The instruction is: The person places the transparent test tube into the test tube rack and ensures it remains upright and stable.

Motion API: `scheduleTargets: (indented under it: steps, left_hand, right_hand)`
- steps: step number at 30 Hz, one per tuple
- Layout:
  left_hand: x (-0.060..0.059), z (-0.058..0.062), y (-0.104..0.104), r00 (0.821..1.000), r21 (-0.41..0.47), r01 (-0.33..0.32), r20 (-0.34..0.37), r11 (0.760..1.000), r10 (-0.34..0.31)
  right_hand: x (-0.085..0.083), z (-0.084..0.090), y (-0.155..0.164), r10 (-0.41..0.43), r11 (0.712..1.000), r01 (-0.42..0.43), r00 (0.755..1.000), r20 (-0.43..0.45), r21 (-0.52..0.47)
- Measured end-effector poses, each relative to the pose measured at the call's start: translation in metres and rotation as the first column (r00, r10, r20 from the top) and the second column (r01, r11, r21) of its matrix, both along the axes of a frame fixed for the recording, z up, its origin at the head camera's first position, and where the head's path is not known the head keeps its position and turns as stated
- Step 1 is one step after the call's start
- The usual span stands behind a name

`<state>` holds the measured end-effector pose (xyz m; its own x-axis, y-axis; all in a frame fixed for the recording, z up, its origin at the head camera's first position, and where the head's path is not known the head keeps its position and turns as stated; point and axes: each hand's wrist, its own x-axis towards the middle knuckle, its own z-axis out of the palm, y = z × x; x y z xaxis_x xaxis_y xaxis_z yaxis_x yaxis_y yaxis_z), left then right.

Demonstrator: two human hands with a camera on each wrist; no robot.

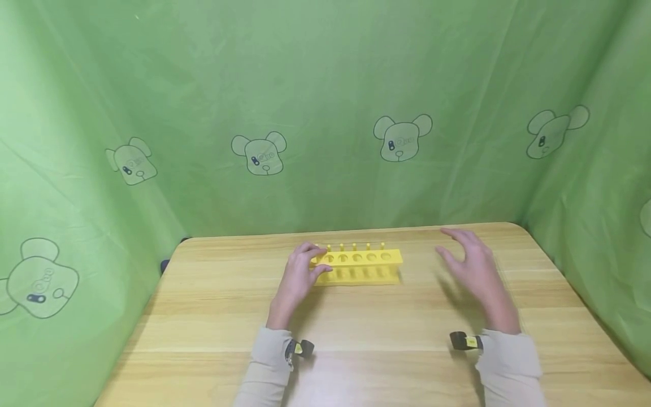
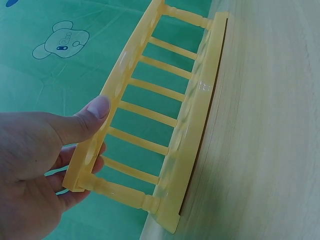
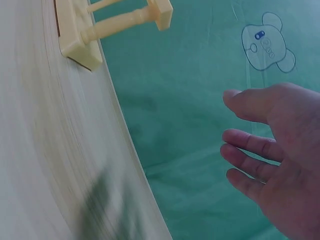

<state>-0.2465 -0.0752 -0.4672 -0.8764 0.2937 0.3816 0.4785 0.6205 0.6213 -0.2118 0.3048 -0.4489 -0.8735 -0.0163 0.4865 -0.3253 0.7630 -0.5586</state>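
A yellow plastic test tube rack (image 1: 360,265) with a row of empty holes stands near the far edge of the wooden table (image 1: 356,333). My left hand (image 1: 301,272) grips the rack's left end, thumb on the top plate and fingers behind it. The left wrist view shows the rack (image 2: 165,110) with that thumb (image 2: 87,119) pressed on its upper bar. My right hand (image 1: 470,261) hovers with its fingers spread to the right of the rack, holding nothing. Seen from the right wrist, the hand (image 3: 272,160) is in the air, away from the rack's end (image 3: 115,27).
Green cloth printed with bear heads (image 1: 402,135) hangs behind the table and along both sides. Bare wood stretches in front of the rack. A small dark object (image 1: 165,264) sits at the table's left back corner.
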Motion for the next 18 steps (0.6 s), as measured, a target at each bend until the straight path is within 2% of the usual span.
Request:
scheduleTargets:
  steps: [18]
  left_hand:
    - [0.001, 0.0, 0.0, 1.0, 0.001, -0.009, 0.009, 1.0, 0.009]
  right_hand:
    - [0.008, -0.003, 0.027, -0.071, 0.997, 0.07, 0.992, 0.103, 0.01]
